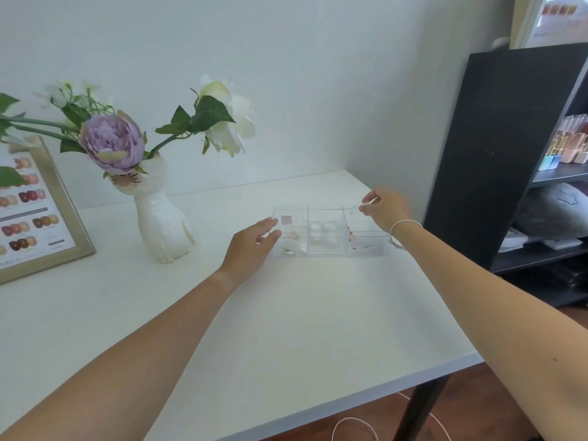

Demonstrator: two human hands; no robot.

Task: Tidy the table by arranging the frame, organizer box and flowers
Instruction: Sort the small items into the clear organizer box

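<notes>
A clear organizer box [324, 253] with several compartments of small beads and trinkets lies on the white table [286, 313], right of centre. My left hand [251, 246] rests at the box's left wall, fingers spread and holding nothing. My right hand [386, 210] pinches thumb and forefinger on the box's far right corner. A white cat-shaped vase [162, 224] holds a purple flower [113, 143] and a white flower [230, 122] that lean to the right. A silver picture frame [74, 224] stands at the left edge, angled inward.
The table's right edge runs close to the box. A dark shelving unit [496, 154] with bottles and other items stands just beyond it. A white cable [353, 423] lies on the wooden floor under the table's front corner.
</notes>
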